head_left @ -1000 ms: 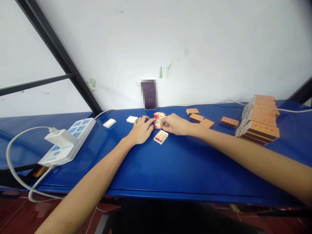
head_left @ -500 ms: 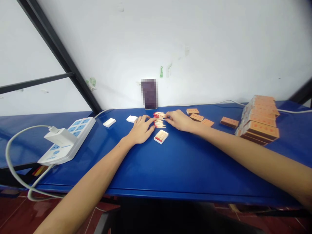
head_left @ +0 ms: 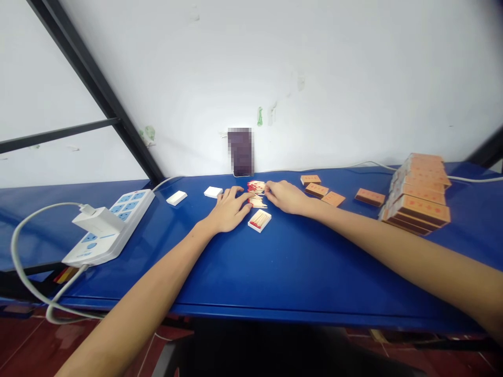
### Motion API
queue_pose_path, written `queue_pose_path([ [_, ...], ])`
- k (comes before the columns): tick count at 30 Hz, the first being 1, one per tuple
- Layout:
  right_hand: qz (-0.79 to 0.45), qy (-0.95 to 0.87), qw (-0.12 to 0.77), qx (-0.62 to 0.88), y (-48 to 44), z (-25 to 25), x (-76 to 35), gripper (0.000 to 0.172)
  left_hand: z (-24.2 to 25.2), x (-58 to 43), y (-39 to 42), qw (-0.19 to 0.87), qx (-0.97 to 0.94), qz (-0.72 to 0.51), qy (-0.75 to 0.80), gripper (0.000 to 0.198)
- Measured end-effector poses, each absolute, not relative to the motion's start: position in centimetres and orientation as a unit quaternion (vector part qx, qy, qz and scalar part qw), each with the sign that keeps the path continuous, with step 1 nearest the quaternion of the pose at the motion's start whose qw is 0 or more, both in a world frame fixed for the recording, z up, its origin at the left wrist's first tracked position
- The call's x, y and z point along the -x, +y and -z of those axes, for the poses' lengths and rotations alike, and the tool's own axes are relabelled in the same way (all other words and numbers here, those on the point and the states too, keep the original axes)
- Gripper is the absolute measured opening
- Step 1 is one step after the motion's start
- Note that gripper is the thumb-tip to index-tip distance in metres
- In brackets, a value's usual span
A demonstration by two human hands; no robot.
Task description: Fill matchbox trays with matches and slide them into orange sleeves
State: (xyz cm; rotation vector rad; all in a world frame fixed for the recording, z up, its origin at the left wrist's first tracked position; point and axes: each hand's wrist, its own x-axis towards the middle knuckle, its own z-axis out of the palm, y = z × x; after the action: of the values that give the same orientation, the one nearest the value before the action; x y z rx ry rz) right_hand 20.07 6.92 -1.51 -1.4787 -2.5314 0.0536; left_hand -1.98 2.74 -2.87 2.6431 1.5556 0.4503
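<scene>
A loose pile of red-headed matches (head_left: 257, 187) lies on the blue table between my hands. My left hand (head_left: 230, 210) rests with fingers spread, its index fingertip touching the left side of the matches. On the right side, my right hand (head_left: 285, 196) has its fingers curled in at the match ends; what they pinch, if anything, is hidden. Just in front of the pile is a white matchbox tray (head_left: 260, 220) holding several matches with their heads toward me. Another white tray (head_left: 212, 192) sits beyond my left hand, and a third white tray (head_left: 176, 198) is farther left.
Orange matchbox sleeves (head_left: 317, 189) lie beyond my right hand, with a single matchbox (head_left: 370, 197) farther right. A stack of matchboxes (head_left: 418, 193) stands at the right. A phone (head_left: 241, 152) leans on the wall. A power strip (head_left: 113, 225) with cables occupies the left.
My right hand has shifted slightly left and its fingers are curled closer against the matches. The nearer matches have turned a little. My left hand stays almost in place.
</scene>
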Motion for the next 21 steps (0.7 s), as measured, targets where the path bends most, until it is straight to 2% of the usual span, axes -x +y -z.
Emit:
queue_pose_path([
  [10, -0.064, -0.835, 0.216, 0.502, 6.3, 2.0, -19.5, 0.033, 2.7, 1.9, 2.8, -0.002, -0.866, -0.177, 0.468, 0.043],
  [14, -0.056, -0.839, 0.206, 0.501, 6.0, 2.0, -19.5, 0.028, 2.6, 1.9, 2.7, 0.001, -0.859, -0.179, 0.48, 0.044],
  [21, -0.044, -0.862, 0.199, 0.464, 5.8, 2.0, -19.6, 0.037, 2.5, 1.9, 2.6, 0.017, -0.851, -0.198, 0.486, 0.041],
])
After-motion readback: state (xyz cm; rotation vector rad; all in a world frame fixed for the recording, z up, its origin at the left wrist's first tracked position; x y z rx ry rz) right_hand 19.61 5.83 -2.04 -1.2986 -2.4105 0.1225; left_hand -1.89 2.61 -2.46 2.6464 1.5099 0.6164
